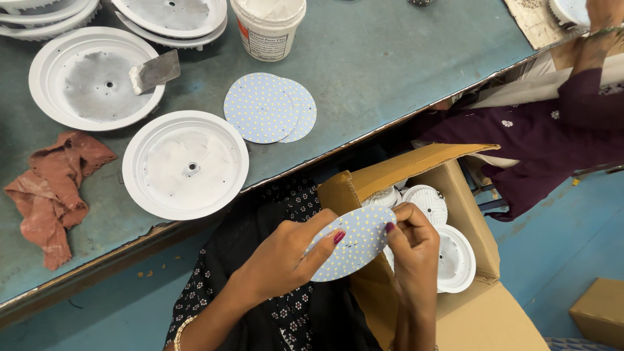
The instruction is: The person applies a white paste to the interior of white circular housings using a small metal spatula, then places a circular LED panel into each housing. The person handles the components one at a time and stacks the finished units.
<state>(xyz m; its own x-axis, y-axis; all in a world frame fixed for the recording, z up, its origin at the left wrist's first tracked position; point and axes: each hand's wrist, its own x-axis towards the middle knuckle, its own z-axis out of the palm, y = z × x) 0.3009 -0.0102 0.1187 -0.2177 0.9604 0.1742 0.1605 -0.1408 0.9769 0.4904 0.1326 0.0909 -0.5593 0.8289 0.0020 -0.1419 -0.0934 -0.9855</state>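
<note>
We see dark red polish on the nails of the left hand (pixel 286 257) and the right hand (pixel 413 244). Our bare forearms end at what looks like a thin gold bangle (pixel 179 330) on the left wrist. We wear black clothing (pixel 286 198) printed with small white flowers.

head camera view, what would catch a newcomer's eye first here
First, the round LED disc dotted with small yellow chips, held by both the left hand and the right hand over an open cardboard box of white housings. Next, on the blue-green table, a white round housing near the edge, two more LED discs behind it, and a crumpled reddish rag at far left.
</note>
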